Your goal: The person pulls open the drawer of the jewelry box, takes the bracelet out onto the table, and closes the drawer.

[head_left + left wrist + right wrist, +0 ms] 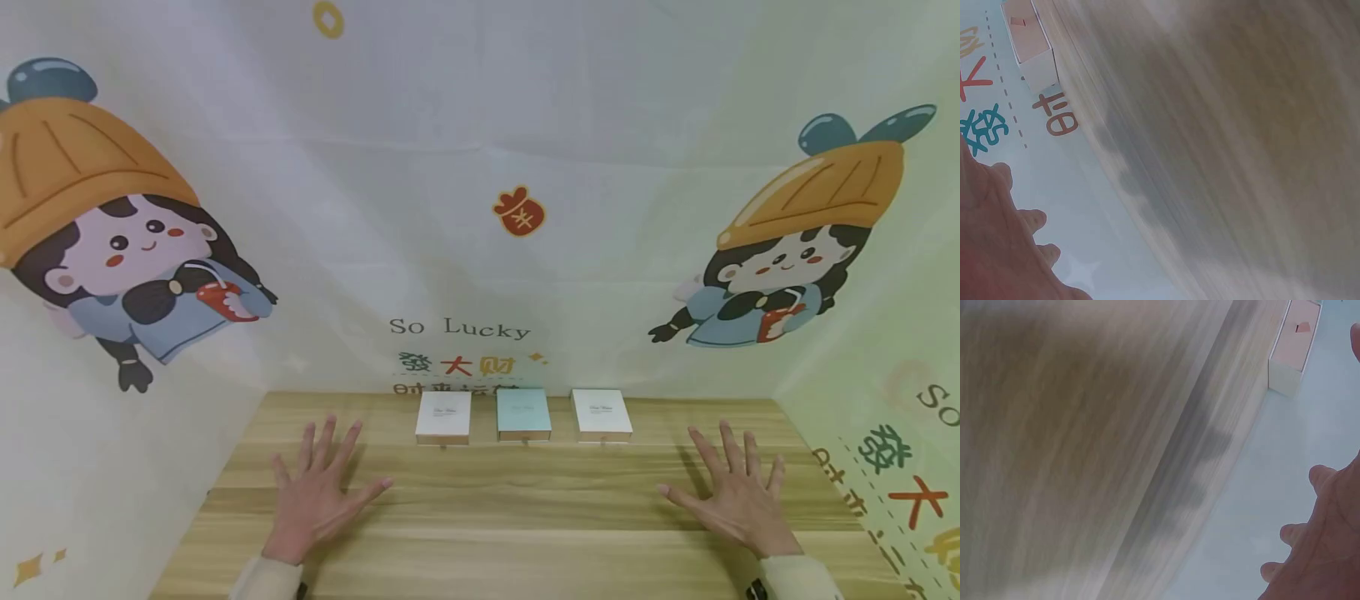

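Three small flat boxes stand in a row along the back of the wooden table: a white box [444, 414] on the left, a pale teal box [523, 412] in the middle and another white box [601, 412] on the right. Their front sides are pinkish brown with a small tab. My left hand [317, 493] is spread above the table, nearest the left white box [1027, 44] but apart from it. On the other side my right hand [738, 498] is spread too, nearest the right white box [1294, 347]. Neither hand holds anything.
The wood-grain table [517, 508] is bordered at the back and sides by a pale printed cloth [600, 208]. Cartoon figures and lettering decorate that cloth. The boxes stand close against its back part.
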Available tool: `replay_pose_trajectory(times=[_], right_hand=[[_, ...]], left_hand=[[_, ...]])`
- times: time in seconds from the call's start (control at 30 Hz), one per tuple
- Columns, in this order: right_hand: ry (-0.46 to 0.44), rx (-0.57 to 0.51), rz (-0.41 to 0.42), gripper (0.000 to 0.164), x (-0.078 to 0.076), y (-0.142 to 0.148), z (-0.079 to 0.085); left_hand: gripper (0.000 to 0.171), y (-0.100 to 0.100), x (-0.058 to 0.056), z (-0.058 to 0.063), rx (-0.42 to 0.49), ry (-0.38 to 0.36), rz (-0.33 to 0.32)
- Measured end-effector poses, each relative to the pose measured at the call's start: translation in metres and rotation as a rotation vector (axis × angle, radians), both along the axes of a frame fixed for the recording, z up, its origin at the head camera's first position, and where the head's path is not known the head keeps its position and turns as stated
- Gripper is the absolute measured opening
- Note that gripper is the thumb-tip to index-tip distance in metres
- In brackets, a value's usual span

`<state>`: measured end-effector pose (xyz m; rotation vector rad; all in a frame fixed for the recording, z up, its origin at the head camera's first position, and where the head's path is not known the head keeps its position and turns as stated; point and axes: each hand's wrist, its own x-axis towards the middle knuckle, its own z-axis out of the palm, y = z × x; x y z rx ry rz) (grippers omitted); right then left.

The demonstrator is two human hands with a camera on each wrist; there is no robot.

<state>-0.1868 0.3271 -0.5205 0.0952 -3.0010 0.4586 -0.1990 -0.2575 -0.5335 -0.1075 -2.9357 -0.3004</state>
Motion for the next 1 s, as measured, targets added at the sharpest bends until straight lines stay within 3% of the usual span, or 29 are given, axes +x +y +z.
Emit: replay_pose_trajectory(times=[0.37, 0.6, 1.0], right_hand=[[0.001, -0.061, 0.054, 0.099, -0.002, -0.024, -0.009], [0.032, -0.114, 0.111, 0.096, -0.011, -0.051, -0.01], [0.116, -0.157, 0.209, 0.093, -0.028, -0.106, -0.009]], left_hand=[[0.097, 0.007, -0.002, -0.001, 0.064, 0.012, -0.043], [0.097, 0.016, -0.013, 0.001, 0.11, -0.04, -0.068], [0.096, 0.033, -0.031, 0.002, 0.284, -0.096, -0.117]])
